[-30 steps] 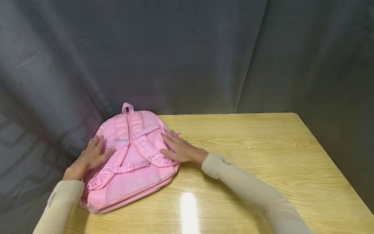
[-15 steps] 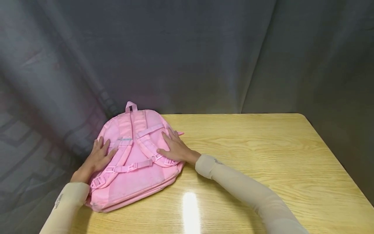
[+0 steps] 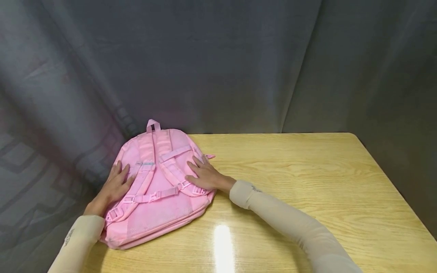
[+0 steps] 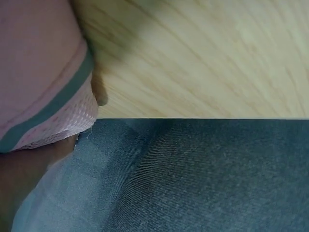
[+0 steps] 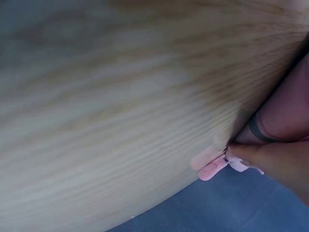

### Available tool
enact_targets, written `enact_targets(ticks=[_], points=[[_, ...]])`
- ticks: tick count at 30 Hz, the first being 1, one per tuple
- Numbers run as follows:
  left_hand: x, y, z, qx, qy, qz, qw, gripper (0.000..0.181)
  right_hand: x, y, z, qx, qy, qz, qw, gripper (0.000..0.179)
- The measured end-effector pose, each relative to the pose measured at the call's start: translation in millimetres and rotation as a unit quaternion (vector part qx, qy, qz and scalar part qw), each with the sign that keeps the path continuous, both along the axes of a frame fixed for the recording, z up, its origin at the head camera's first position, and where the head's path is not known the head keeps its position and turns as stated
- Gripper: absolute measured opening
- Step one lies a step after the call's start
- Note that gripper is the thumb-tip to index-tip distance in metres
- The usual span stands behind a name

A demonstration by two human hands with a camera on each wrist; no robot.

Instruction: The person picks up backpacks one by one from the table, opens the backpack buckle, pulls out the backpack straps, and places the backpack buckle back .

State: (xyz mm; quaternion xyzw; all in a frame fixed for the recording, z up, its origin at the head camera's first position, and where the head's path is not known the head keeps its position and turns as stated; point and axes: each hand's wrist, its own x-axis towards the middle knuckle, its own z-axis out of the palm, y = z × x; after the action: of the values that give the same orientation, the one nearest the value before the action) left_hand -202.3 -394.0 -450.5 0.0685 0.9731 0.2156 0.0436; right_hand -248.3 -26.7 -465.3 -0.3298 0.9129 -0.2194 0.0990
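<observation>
A pink backpack [image 3: 158, 180] lies at the far left of the wooden counter [image 3: 290, 182], its back panel and two shoulder straps [image 3: 146, 149] facing up. The carry loop [image 3: 155, 123] points to the far side, towards the dark curtain [image 3: 222, 68], and the chest strap, joined at its buckle [image 3: 154, 195], spans the nearer half.

The left hand [image 3: 117, 184] rests on the bag's left side, fingers extended and spread; the right hand [image 3: 207, 177] lies likewise on the right side, fingers fanned out, pointing far and left. Neither appears to grip anything. The fingers' undersides are hidden, so how hard they press cannot be told. Set on opposite sides, the hands probably steady the soft bag or keep it flat and squared. The strap side being up seems to let it lie on its front; that face is out of view. The right wrist view shows pink zipper pulls [image 5: 214, 169] just beside a fingertip, not evidently held.

Compared with half a second ago, the backpack lies practically unchanged. The right hand's fingertips sit slightly nearer, leaving more of the bag's far right edge uncovered, while the left hand has hardly shifted.
</observation>
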Motion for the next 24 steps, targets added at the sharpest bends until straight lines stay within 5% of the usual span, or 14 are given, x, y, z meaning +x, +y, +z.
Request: enact_targets(ticks=[13,24], points=[[-0.7,9.8,3.6,-0.001,0.012,-0.015,0.9998,0.075,8.5,11.2,5.2,0.010,-0.012,0.006,0.9999,0.068],[-7.5,33.9,3.4,-0.010,0.007,-0.033,0.9994,0.074,20.8,35.7,3.6,-0.004,-0.012,-0.027,0.9996,0.068]])
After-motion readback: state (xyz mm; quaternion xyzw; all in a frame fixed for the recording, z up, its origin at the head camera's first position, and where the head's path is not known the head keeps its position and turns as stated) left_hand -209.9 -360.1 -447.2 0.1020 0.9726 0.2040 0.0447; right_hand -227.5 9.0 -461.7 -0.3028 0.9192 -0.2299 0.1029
